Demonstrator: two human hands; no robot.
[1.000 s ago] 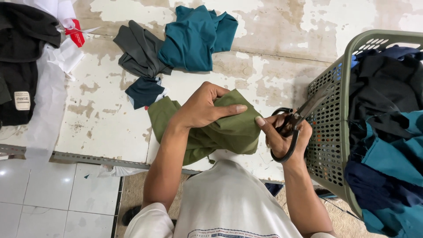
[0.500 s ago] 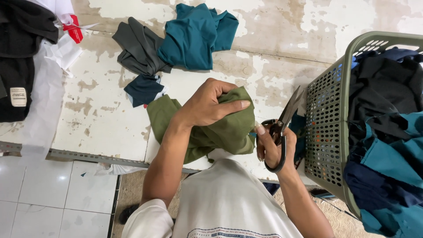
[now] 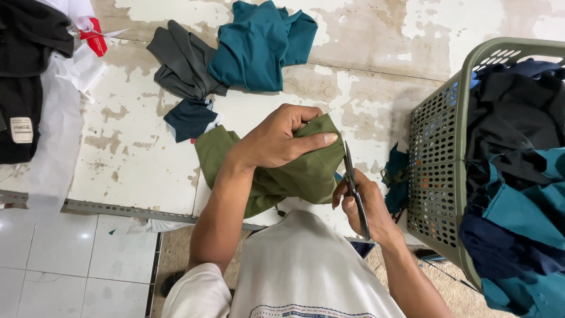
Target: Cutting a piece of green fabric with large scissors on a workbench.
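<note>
A worn white tabletop [image 3: 365, 76] lies beyond both hands. Right of the right hand [image 3: 364, 206] stands a green basket [image 3: 438, 176] of dark clothes. The left hand [image 3: 276, 138] is clenched on an olive cloth [image 3: 300, 174]; the right hand, just beside it, grips scissors [image 3: 353, 182] against the cloth's edge.

Scissors [image 3: 355, 188]: handle loops buried in right hand [image 3: 368, 212], blade tips end at edge of olive green cloth [image 3: 294, 174]; contact with cloth unclear. Left hand [image 3: 282, 141] hides cloth's middle; near end of cloth hidden behind person's white shirt [image 3: 306, 265]. Laundry basket [image 3: 438, 176] cut by right edge; clothes deep inside unseen. Black garment [image 3: 26, 76] cut by left edge. Teal scrap [image 3: 397, 176] partly behind basket. Red item [image 3: 93, 41] at far left too small to identify.
</note>
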